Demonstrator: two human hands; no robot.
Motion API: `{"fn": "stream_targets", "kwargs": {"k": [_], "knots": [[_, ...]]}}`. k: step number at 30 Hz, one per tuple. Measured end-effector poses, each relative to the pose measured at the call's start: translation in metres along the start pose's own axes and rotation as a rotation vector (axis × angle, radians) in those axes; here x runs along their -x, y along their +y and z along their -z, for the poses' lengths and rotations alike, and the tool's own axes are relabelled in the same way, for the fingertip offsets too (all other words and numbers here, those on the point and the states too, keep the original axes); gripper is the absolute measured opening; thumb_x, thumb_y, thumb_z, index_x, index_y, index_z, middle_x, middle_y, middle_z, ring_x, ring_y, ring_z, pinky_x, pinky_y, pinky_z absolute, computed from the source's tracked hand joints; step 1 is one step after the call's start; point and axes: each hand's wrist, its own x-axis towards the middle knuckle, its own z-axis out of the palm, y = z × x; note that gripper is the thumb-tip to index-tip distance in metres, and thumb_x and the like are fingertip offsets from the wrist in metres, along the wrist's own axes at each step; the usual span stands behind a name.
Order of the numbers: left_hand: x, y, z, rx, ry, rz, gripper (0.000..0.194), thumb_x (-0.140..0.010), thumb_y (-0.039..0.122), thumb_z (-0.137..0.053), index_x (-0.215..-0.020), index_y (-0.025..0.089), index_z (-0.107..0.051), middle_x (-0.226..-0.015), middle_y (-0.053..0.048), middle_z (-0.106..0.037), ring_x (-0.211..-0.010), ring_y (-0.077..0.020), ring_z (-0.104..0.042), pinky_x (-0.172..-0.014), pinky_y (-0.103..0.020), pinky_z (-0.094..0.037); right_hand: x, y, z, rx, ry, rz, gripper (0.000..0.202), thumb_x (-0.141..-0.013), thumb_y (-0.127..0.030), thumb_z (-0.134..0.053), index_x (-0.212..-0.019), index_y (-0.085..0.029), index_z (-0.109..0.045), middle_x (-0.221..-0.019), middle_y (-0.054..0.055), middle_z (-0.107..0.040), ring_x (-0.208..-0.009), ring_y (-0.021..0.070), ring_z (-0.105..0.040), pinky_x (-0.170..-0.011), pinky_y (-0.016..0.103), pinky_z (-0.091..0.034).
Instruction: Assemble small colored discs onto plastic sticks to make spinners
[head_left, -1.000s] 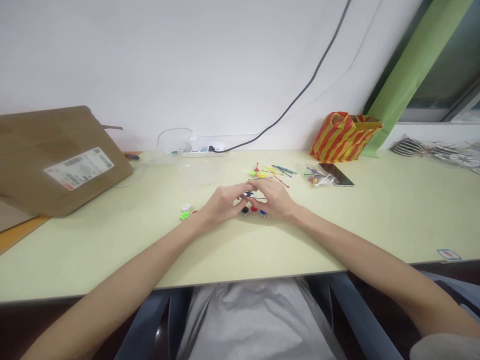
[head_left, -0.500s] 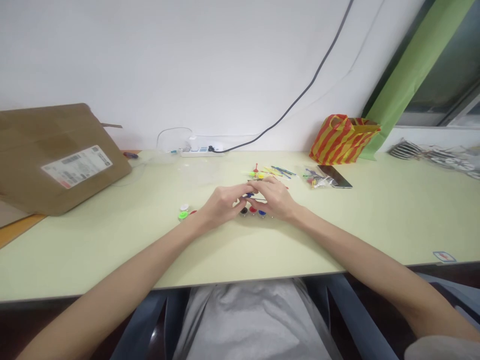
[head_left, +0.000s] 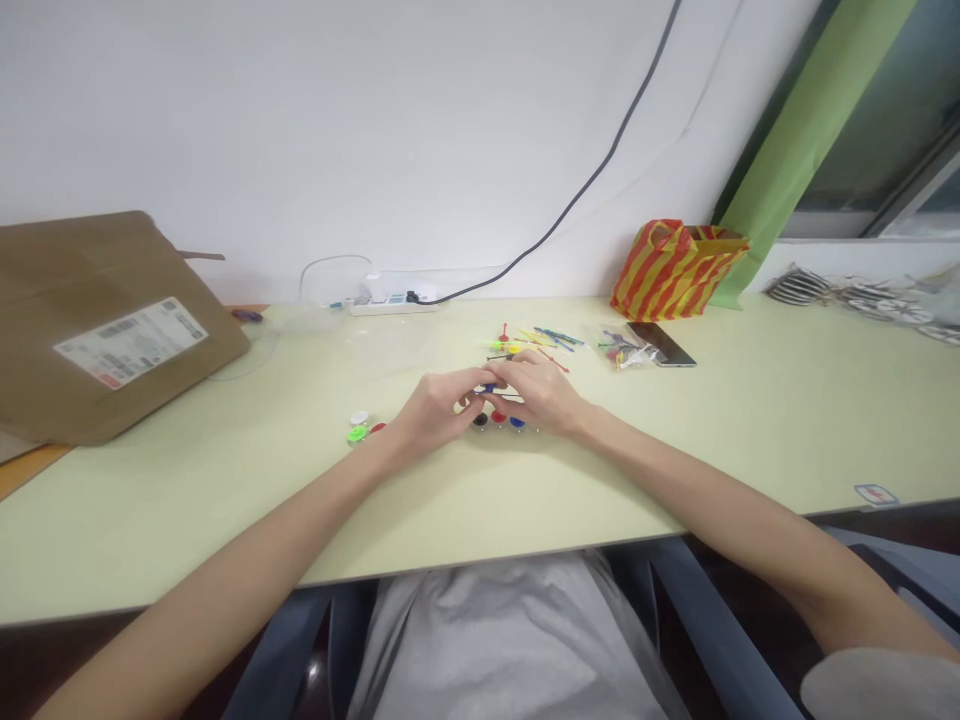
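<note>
My left hand (head_left: 442,405) and my right hand (head_left: 544,392) meet at the middle of the table, fingertips together. Between them they pinch a small dark blue piece (head_left: 489,387), partly hidden by the fingers; a thin dark stick runs from it toward my right palm. Just in front of the hands lie small round pieces: a black one (head_left: 481,420), a red one (head_left: 499,418) and a blue one (head_left: 517,423). By my left wrist are a white round piece (head_left: 359,418) and a green one (head_left: 357,435). Behind my right hand lie thin coloured sticks (head_left: 555,338).
A cardboard box (head_left: 90,350) stands at the left. Along the wall is a power strip (head_left: 394,306) with a black cable. At the right are a plastic packet (head_left: 626,350), a phone (head_left: 664,343) and a striped bag (head_left: 671,270) on the table (head_left: 750,420).
The view has shifted slightly, so most things sit a little further left. Both hands keep nearly the same pose around the blue piece.
</note>
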Motion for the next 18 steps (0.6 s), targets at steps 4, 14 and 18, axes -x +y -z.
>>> {"fn": "stream_targets", "kwargs": {"k": [4, 14, 18], "knots": [[-0.001, -0.004, 0.003, -0.116, -0.011, 0.002, 0.034, -0.093, 0.011, -0.049, -0.122, 0.019, -0.065, -0.106, -0.005, -0.077, -0.081, -0.0123, -0.071, -0.073, -0.023, -0.054, 0.001, 0.001, -0.001, 0.033, 0.005, -0.068, 0.029, -0.106, -0.035, -0.052, -0.128, -0.016, -0.053, -0.102, 0.011, -0.075, -0.089, 0.0222, -0.071, -0.081, 0.037, -0.049], [0.001, -0.002, 0.004, -0.237, 0.067, 0.019, 0.035, -0.098, 0.022, -0.054, -0.132, 0.022, -0.053, -0.085, 0.001, -0.076, -0.07, -0.0118, -0.072, -0.069, -0.022, -0.054, -0.004, -0.009, 0.005, 0.091, 0.038, -0.034, 0.012, -0.105, -0.02, -0.052, -0.112, -0.021, -0.062, -0.094, 0.007, -0.071, -0.091, 0.0216, -0.061, -0.081, 0.037, -0.046], [0.002, -0.004, 0.003, -0.194, 0.058, 0.023, 0.047, -0.099, 0.025, -0.056, -0.144, 0.024, -0.042, -0.092, 0.001, -0.078, -0.078, -0.013, -0.074, -0.073, -0.024, -0.057, -0.007, -0.009, 0.006, 0.09, 0.039, 0.012, 0.014, -0.103, -0.015, -0.051, -0.11, -0.019, -0.062, -0.09, 0.007, -0.069, -0.086, 0.0209, -0.058, -0.079, 0.036, -0.047]]}}
